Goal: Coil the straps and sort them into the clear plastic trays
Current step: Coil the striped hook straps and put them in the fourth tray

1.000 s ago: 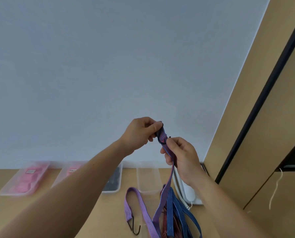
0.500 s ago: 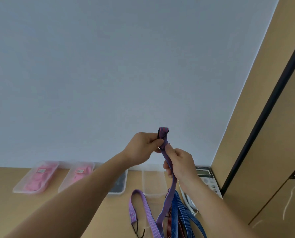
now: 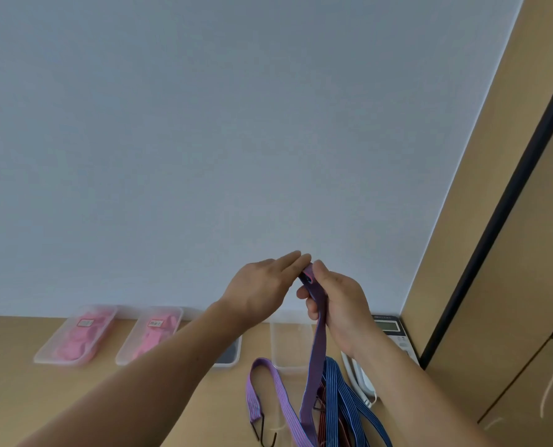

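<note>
Head view, my hands: both are raised in front of the pale wall, above the worktop (image 3: 27, 398).
Right hand (image 3: 336, 304): my grip is closed around the purple strap (image 3: 317, 337), near its top end.
Left hand (image 3: 262, 291): fingers stretched out, grip open; the fingertips touch the rolled top end of the purple strap.
Purple strap: it hangs down from my right hand to the worktop, makes a loop there, and ends in a black hook (image 3: 263, 435).
Other straps: blue straps (image 3: 342, 391) and a red one (image 3: 323, 424) lie on the worktop just beside the purple one.
Clear trays: four in a row by the wall; two left trays (image 3: 75, 337) hold pink things, the empty tray (image 3: 288, 346) stands behind the straps.
Right side: a desk telephone (image 3: 387, 330) in the corner.
</note>
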Demonstrator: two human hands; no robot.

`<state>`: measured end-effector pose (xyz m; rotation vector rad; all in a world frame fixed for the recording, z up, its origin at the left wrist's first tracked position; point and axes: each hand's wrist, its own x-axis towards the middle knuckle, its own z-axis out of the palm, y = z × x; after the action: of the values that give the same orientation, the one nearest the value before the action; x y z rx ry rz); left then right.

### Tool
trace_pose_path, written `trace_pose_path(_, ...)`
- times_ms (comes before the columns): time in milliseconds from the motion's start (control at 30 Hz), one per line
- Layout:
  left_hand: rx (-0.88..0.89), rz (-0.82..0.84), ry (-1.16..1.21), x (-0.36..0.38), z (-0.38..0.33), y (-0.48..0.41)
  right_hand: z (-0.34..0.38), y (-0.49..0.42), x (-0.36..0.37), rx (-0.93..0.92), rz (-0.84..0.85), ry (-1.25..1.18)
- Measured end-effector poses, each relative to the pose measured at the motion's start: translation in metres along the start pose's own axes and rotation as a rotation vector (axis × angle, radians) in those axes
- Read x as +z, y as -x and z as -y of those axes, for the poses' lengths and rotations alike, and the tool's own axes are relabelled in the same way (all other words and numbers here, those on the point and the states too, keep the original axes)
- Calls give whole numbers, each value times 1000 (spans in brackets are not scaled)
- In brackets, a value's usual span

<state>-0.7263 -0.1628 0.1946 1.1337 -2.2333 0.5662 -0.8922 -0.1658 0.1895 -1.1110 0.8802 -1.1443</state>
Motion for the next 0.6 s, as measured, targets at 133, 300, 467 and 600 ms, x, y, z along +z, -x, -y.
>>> trace_pose_path(133, -397, 73, 447, -3, -4, -3, -2, 3, 0, -89, -33, -1)
trace_pose_path(300, -881, 207, 1471, -17, -17, -19, -2, 6, 3, -196, -45, 100)
trace_pose_path(467, -839, 76, 1480, -20, -21, -17, -2, 8, 8, -168, -60, 164)
trace_pose_path(600, -823, 30, 1427, -21, -20, -14, -4, 8, 9, -79, -137, 233)
